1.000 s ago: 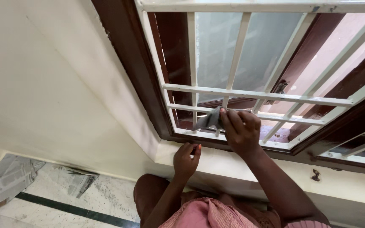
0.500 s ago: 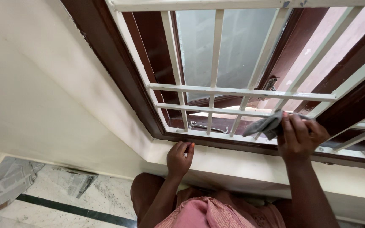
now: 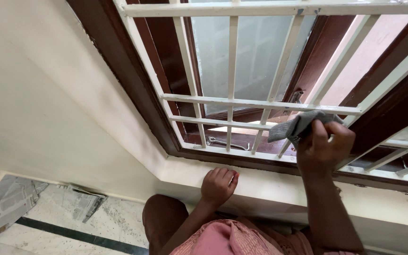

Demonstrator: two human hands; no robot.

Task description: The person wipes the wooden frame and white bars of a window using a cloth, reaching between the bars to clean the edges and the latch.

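Note:
My right hand (image 3: 323,146) grips a grey cloth (image 3: 293,126) and presses it against the white metal window grille (image 3: 242,101), near the lower horizontal bars at the right. My left hand (image 3: 218,185) rests with curled fingers on the cream window sill (image 3: 270,186), holding nothing. Behind the grille is a dark brown wooden window frame (image 3: 133,89) with a frosted glass pane (image 3: 256,52). A metal latch hook (image 3: 223,143) lies on the frame's bottom rail.
A cream wall (image 3: 38,94) fills the left. Sheets of newspaper (image 3: 20,200) lie on the marble floor with a dark stripe (image 3: 76,235) at the lower left. My pink garment (image 3: 232,238) shows at the bottom.
My right hand with the cloth slid right along the grille bars, then up slightly. My left hand shifted a little right and lower on the sill. The view drifted.

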